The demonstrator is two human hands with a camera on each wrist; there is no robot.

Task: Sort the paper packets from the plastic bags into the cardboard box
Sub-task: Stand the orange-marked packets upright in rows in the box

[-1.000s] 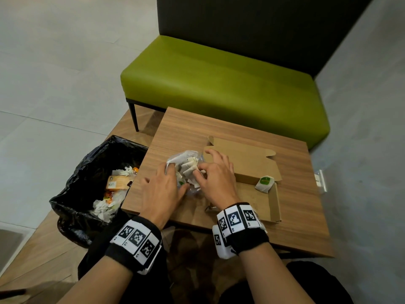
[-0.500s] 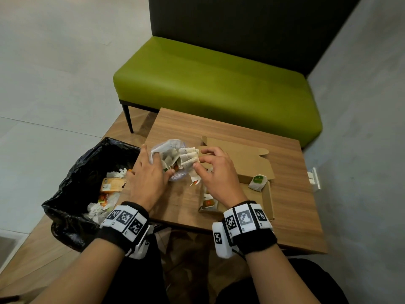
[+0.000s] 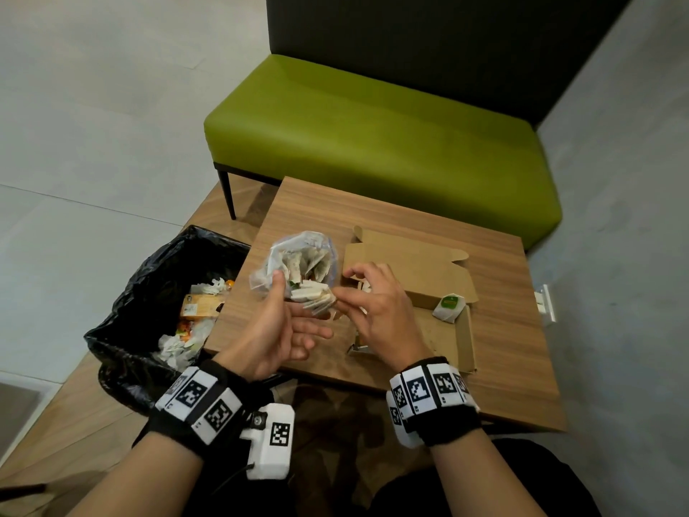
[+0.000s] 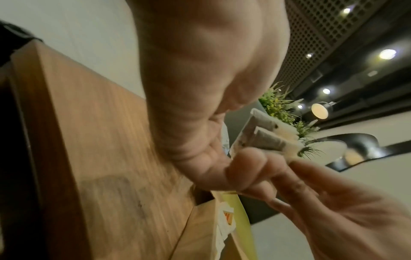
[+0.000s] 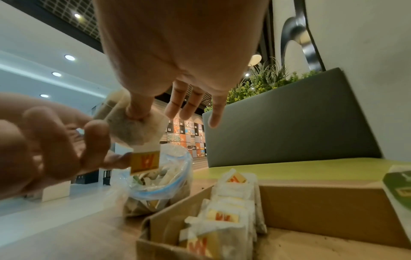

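A clear plastic bag (image 3: 302,255) stuffed with paper packets sits on the wooden table (image 3: 309,207), just left of the open cardboard box (image 3: 464,341). My left hand (image 3: 294,304) is turned palm up at the bag's mouth and grips a small bundle of paper packets (image 3: 313,297) between thumb and fingers. My right hand (image 3: 341,292) pinches the bundle's right end with thumb and forefinger, other fingers spread. In the right wrist view the pinched packet (image 5: 133,130) hangs above the bag (image 5: 160,177), and a row of packets (image 5: 222,211) stands inside the box (image 5: 311,202).
A green-labelled packet (image 3: 449,307) lies on the box's far edge, under the raised lid (image 3: 410,263). A bin lined with a black bag (image 3: 149,278) holding rubbish stands against the table's left side. A green bench (image 3: 373,143) is behind the table.
Both hands have risen off the table. My left hand has turned palm up, and a bundle of packets now sits between the two hands at the bag's mouth.
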